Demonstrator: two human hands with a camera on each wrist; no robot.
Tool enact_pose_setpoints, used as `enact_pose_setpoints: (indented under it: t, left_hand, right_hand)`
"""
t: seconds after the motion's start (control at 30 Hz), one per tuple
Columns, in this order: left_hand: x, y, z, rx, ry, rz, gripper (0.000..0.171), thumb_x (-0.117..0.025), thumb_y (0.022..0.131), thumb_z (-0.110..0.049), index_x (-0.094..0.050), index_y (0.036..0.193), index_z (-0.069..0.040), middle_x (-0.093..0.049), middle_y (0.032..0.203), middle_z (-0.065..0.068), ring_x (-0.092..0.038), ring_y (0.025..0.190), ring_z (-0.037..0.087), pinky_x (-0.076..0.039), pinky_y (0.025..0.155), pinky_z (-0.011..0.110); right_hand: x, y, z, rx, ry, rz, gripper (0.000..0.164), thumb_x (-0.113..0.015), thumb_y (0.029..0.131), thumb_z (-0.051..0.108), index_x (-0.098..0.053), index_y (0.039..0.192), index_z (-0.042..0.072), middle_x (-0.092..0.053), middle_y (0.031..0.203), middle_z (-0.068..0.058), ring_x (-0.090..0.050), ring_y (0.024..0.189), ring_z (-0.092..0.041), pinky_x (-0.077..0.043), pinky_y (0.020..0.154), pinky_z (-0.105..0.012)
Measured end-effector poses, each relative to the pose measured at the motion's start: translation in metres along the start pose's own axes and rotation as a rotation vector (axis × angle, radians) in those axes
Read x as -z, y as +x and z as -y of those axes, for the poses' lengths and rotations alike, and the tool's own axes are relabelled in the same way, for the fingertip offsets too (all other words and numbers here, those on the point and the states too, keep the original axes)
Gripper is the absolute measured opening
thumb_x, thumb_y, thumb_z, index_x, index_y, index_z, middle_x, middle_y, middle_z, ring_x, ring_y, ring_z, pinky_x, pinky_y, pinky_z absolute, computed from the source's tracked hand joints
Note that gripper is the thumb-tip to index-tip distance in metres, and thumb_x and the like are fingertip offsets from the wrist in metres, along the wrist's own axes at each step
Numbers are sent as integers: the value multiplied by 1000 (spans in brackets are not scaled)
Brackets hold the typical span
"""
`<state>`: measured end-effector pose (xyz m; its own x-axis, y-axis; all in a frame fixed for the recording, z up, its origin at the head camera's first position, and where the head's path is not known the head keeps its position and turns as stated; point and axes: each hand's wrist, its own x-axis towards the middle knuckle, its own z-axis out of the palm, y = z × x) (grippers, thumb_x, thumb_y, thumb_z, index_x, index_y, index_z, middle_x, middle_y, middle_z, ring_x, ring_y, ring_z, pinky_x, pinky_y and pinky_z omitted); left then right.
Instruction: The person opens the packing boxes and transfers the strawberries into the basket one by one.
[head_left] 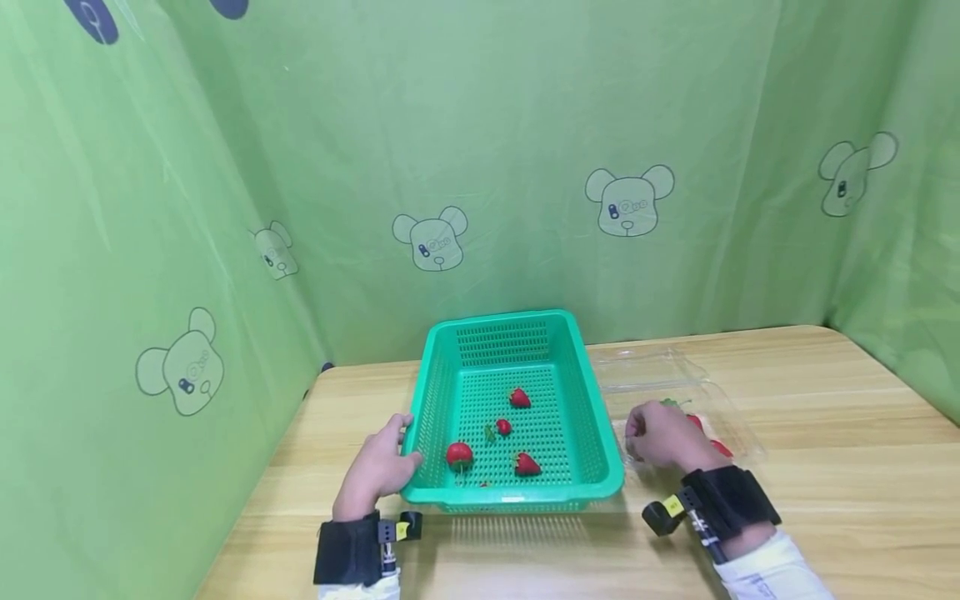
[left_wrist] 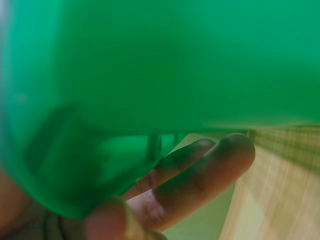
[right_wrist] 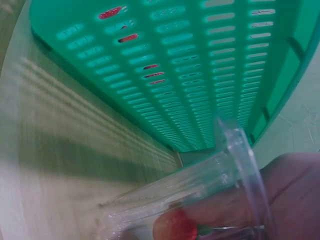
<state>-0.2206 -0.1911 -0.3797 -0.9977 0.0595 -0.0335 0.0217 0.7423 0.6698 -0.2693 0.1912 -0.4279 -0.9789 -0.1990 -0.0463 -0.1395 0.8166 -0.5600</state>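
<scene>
A green plastic basket (head_left: 513, 494) with slotted walls holds several red fruits, including a strawberry (head_left: 527, 464) and a round red fruit with a green stem (head_left: 460, 455). My left hand (head_left: 381, 462) grips its left rim near the front corner; in the left wrist view the fingers (left_wrist: 200, 180) reach below the green rim. To the right lies a clear plastic box (head_left: 738, 417). My right hand (head_left: 663, 433) is inside it, fingers curled. Seen through the clear wall in the right wrist view, the fingertips pinch a small red fruit (right_wrist: 175, 227) with a bit of green.
The box's clear lid (head_left: 637, 367) lies folded back behind it. Red fruits (head_left: 722, 448) lie in the box beside my right hand. Basket and box stand close together on the wooden table (head_left: 847, 467). A green curtain (head_left: 517, 167) hangs behind and on both sides.
</scene>
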Motion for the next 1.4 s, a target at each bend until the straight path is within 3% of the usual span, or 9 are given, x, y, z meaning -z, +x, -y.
enact_pose_setpoints:
  t: [0.7, 1.4]
  left_hand:
    - [0, 1, 2, 7, -17, 3, 53, -59, 88, -6, -40, 137, -1, -55, 125, 29, -55, 110, 41, -51, 82, 52]
    - [0, 1, -1, 5, 6, 3, 53, -59, 87, -5, -41, 136, 0, -56, 124, 28, -56, 108, 40, -50, 84, 52]
  right_hand:
    - [12, -2, 7, 82, -29, -109, 5, -68, 76, 8, -63, 76, 11, -62, 72, -2, -53, 66, -19, -46, 59, -37]
    - [24, -13, 18, 97, 1, -146, 6, -69, 78, 9, -63, 78, 10, -63, 73, -3, -55, 68, -19, -47, 61, -38]
